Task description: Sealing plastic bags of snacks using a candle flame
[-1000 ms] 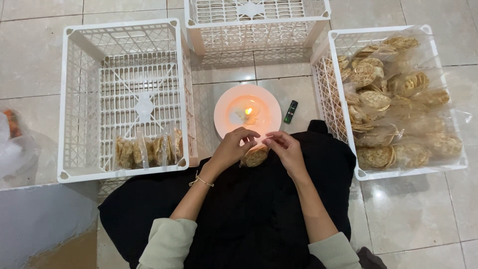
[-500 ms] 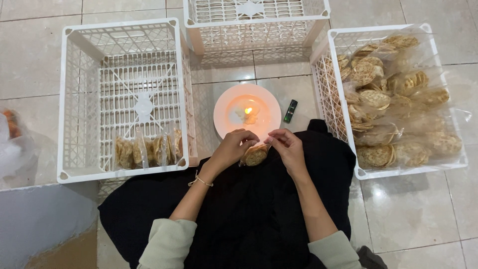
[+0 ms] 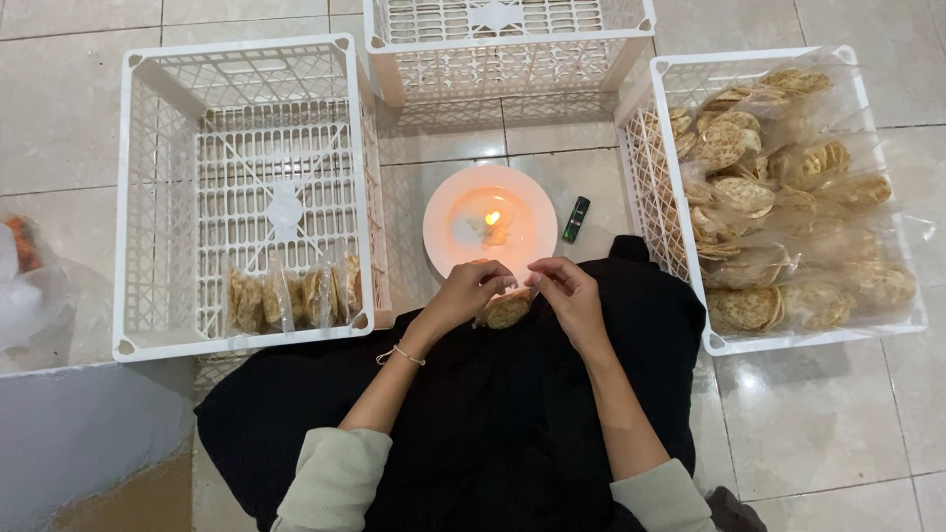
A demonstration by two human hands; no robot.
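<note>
Pinching thin, clear, glossy plastic around rough, dry crackers (image 3: 506, 309) between both hands. Resting on matt black cloth (image 3: 512, 424) underneath. Glowing just beyond the grip, a smooth, shiny plate (image 3: 490, 222). Standing to either side, white latticed plastic crates (image 3: 246, 197), faintly glossy. Gleaming all around, smooth glazed floor tiles (image 3: 59, 118).

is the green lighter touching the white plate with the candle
Apart. The head view shows the small green lighter lying on the floor tile just right of the white plate, with a thin strip of bare tile between them.
</note>
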